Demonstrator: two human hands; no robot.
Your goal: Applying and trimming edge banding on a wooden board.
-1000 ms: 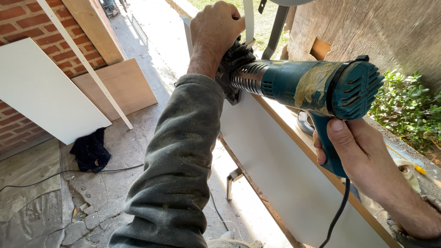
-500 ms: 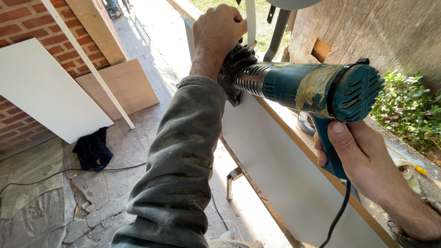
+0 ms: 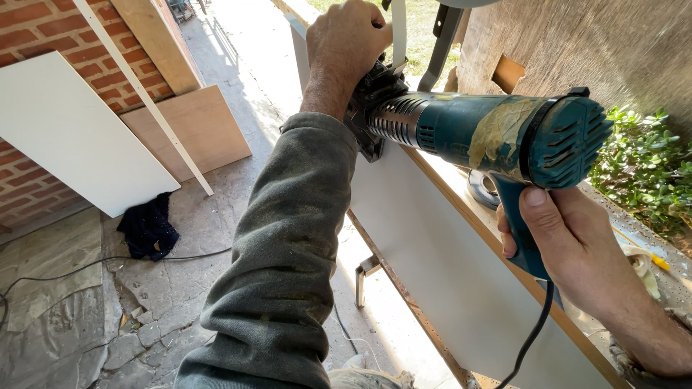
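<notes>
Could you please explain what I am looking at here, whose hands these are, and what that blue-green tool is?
This is one view from a camera worn on a person's head, looking down at their own hands. The right hand grips the handle of a blue-green heat gun with a black cord. The left hand, in a grey sleeve, presses at the gun's nozzle, where a thin white strip meets the edge of a white panel standing on edge. Further boards lean on the brick wall, with a dark cloth on the paving.
</notes>
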